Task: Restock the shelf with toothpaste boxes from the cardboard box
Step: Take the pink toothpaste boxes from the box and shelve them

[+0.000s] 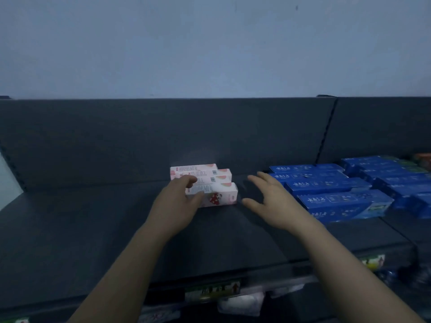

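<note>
Shelf (pixel 70 229), dark: pink toothpaste boxes (pixel 210 183) mid-shelf, blue boxes (pixel 338 194) right. Left hand (pixel 179 201) grips frontmost pink box. Right hand (pixel 272 201) open, empty, between groups.

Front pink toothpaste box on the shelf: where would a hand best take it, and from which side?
Across its long top and front faces near the left end, coming from the front-left: the front pink toothpaste box lies lengthwise, its left end open to the left hand, other pink boxes behind.
</note>
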Demonstrator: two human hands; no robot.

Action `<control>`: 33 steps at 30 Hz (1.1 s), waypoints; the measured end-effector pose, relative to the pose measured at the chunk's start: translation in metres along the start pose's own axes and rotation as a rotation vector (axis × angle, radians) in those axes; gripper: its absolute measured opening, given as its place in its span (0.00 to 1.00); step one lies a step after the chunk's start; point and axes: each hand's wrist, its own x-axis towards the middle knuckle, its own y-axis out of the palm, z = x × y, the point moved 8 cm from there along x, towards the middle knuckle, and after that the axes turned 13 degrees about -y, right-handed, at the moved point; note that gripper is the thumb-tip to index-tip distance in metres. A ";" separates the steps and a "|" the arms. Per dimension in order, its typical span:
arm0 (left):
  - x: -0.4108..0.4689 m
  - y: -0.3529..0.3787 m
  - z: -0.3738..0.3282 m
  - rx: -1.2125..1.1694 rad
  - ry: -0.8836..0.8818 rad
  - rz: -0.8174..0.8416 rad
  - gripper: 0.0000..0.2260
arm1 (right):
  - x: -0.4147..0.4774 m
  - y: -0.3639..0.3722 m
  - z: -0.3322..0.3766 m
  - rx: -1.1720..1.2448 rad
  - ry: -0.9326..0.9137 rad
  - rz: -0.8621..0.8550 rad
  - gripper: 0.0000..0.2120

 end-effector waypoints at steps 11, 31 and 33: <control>-0.068 0.101 -0.139 -0.053 0.375 0.188 0.22 | -0.152 -0.068 -0.070 -0.106 0.226 -0.143 0.32; -0.445 0.441 -0.419 0.020 0.860 0.887 0.19 | -0.689 -0.162 -0.257 -0.127 1.123 -0.301 0.29; -0.481 0.469 -0.430 0.072 0.889 0.961 0.20 | -0.733 -0.161 -0.265 -0.094 1.201 -0.324 0.28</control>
